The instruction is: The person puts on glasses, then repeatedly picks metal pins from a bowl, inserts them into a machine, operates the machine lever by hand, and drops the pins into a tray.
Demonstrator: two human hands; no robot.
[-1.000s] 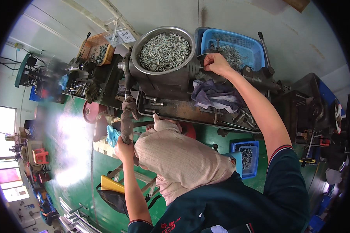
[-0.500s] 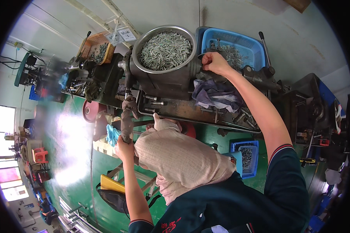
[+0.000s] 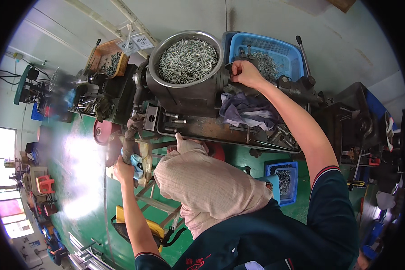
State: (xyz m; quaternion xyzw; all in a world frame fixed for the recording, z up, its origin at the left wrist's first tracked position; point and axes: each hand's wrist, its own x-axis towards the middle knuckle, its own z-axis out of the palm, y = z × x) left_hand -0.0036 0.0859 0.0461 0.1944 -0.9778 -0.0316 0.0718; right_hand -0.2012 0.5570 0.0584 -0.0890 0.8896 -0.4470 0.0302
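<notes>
1. since the earlier frame, the cloth-wrapped lever [image 3: 129, 139] is being swung toward nine o'clock, gripped at its lower end by the left hand [image 3: 123, 171].
2. apparently the machine [image 3: 184, 100] is being worked; beside it, at one o'clock, the right hand [image 3: 246, 74] is being held closed in a pinch, though whether anything is gripped cannot be told.
3. metal pins [image 3: 189, 60] are being held in the steel bowl [image 3: 184, 85] at twelve.
4. space below the right hand is being crowded by purple cloth [image 3: 245, 110] at two.
</notes>
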